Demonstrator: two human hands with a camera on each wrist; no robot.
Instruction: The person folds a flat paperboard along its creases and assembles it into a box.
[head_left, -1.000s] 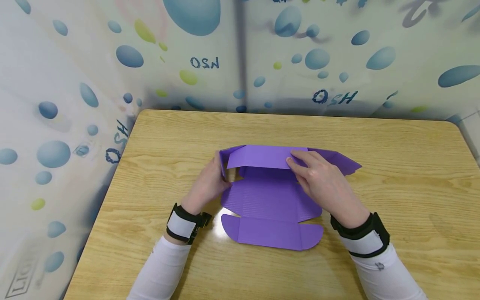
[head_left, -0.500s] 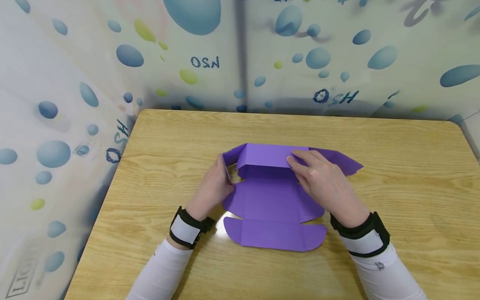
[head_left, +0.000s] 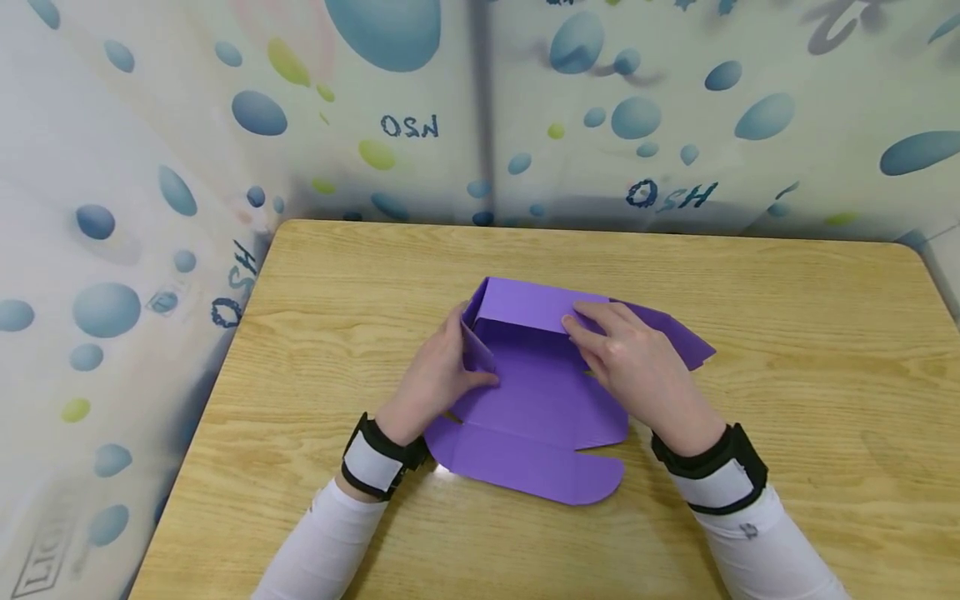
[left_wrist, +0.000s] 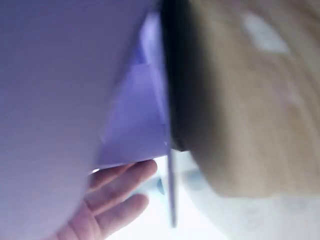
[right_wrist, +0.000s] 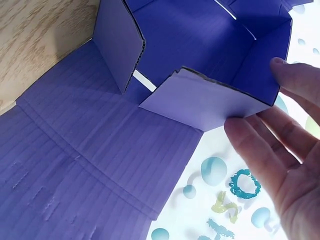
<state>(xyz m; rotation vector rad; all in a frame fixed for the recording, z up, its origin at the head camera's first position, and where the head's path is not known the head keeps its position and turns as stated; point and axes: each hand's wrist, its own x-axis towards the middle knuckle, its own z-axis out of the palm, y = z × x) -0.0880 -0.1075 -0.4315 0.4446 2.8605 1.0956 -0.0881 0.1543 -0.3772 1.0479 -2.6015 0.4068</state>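
Note:
A purple cardboard box (head_left: pixel 536 408), partly folded, lies on the wooden table with its back wall raised. My left hand (head_left: pixel 433 379) holds its left side: the thumb lies inside, and the fingers are mostly hidden behind the left flap (head_left: pixel 477 348). My right hand (head_left: pixel 637 358) grips the raised back panel (head_left: pixel 517 302), two fingertips on its face and the thumb hidden. The right side flap (head_left: pixel 671 333) sticks outward. In the right wrist view, the left hand (right_wrist: pixel 295 145) pinches a corner of the box. Purple card fills much of the left wrist view, where fingers (left_wrist: pixel 120 192) show near a panel edge.
The box's front flap (head_left: pixel 525 467) lies toward the near side of the wooden table (head_left: pixel 810 375). A wall covering with blue and green drops (head_left: pixel 633 117) stands behind the table and along its left. Both wrists wear black straps (head_left: pixel 375 458).
The left side wall has been folded inward by the left hand, which has moved right. The box has turned slightly, its front flap shifting left, and the right hand has moved slightly left with it.

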